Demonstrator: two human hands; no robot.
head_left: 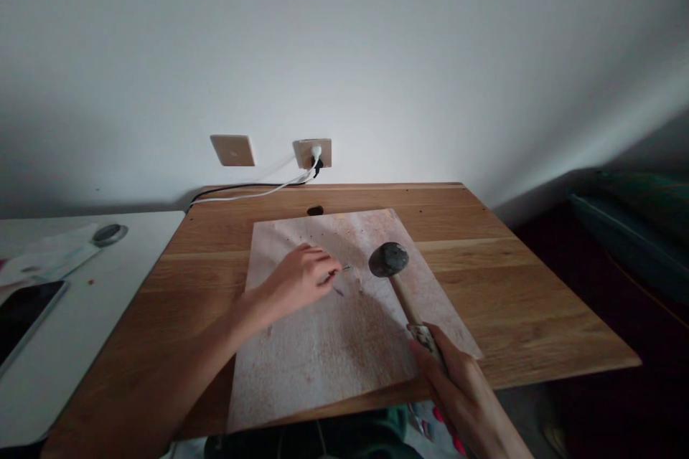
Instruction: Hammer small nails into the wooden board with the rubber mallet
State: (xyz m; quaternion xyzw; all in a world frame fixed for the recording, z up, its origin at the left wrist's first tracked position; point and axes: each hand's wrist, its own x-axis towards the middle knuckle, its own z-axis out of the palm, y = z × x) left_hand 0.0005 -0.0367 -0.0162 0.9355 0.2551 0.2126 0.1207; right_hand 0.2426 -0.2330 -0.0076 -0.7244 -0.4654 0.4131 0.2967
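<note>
Right hand [455,366], nearest us: clenched round the grip of a mallet [401,290], its dark head above the right part of the board.

Left hand [304,276]: fingers pinching a small metal piece [345,269] over the board's far half, slim end pointing toward the mallet; perhaps a nail or punch, too small for us to tell.

Board [323,358]: pale, mottled, lying on the wooden worktop [500,287], its near left corner by the front edge, its far edge well short of the back one.

Cables [250,195]: one black, one white, from a wall socket [298,153] to the worktop's far left corner.

Risks, as we judge them: an off-line blow could catch the left fingertips, close to the mallet head; a loose pinch could let the slim piece tilt or skid; with no clamp visible, a hard knock might push the board past the front edge.
</note>
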